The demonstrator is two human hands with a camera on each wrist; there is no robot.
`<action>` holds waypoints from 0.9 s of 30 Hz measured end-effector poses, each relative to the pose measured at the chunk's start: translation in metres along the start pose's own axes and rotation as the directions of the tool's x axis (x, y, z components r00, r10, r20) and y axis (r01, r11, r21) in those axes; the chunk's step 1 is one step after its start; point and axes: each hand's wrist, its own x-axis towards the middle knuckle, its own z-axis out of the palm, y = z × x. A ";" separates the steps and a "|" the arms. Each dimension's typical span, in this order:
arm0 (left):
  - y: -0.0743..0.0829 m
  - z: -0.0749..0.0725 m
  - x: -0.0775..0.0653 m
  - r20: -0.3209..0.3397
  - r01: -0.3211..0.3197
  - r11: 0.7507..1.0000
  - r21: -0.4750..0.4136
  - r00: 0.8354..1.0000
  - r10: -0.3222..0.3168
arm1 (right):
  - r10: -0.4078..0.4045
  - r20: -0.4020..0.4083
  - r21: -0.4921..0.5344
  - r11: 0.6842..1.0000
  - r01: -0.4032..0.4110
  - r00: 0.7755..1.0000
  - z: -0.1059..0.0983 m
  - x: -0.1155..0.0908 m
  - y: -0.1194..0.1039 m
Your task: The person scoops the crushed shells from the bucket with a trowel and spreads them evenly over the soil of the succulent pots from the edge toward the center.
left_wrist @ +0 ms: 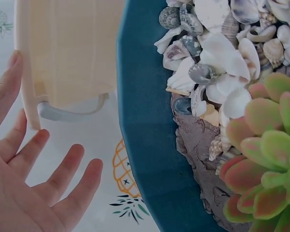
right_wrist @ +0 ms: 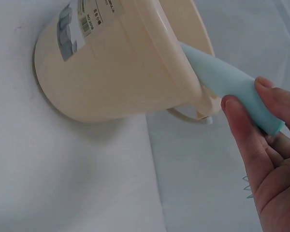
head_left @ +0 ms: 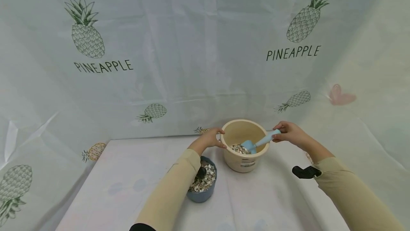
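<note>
A cream plastic bucket [head_left: 235,161] stands at the far side of the table with loose shells [head_left: 239,148] in it. With fingers spread and fairly straight, my left hand [head_left: 208,140] touches the left side of its rim. My right hand [head_left: 289,134] pinches the handle end of a light blue shovel [head_left: 264,140] between thumb and fingers. The shovel slants down over the right rim, its blade among the shells. Under my left wrist, a blue pot [left_wrist: 145,116] holds shells [left_wrist: 217,53] and a green-and-pink succulent [left_wrist: 275,150]. My left forearm partly hides this pot in the head view.
A white cloth covers the table [head_left: 134,174]. Behind it hangs a pale curtain [head_left: 192,63] printed with pineapples, close to the bucket's back. The bucket's carrying handle [right_wrist: 183,116] hangs at its side, and a label [right_wrist: 87,24] is on its wall.
</note>
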 end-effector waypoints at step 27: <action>0.006 0.004 -0.012 -0.091 0.025 0.982 0.186 0.996 -0.008 | -0.029 -0.208 -0.135 0.991 0.001 0.978 0.013 -0.010 -0.022</action>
